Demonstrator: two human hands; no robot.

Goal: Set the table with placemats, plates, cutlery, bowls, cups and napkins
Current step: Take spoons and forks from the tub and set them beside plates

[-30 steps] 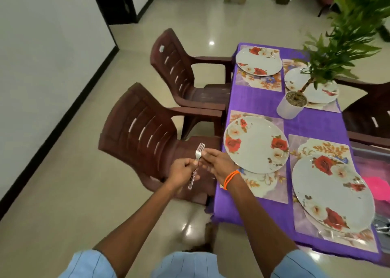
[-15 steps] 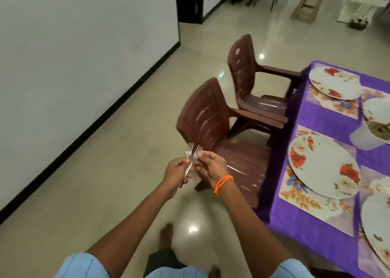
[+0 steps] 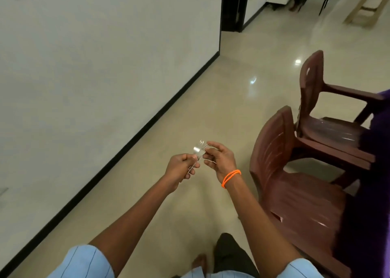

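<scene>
Both forearms reach forward over the glossy floor [image 3: 190, 100]. The left hand [image 3: 179, 170] curls its grip around thin metal forks [image 3: 197, 151], tines up and blurred. The right hand [image 3: 219, 158] pinches the tines at their tops. Brown plastic chairs [image 3: 295, 172] stand beside.

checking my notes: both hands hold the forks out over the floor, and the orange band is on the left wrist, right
Not quite: the orange band is on the right wrist, as the head view shows. The rest stands: the left hand grips the forks by their handles, the right hand pinches them at the tines, and both are out over the floor.
</scene>
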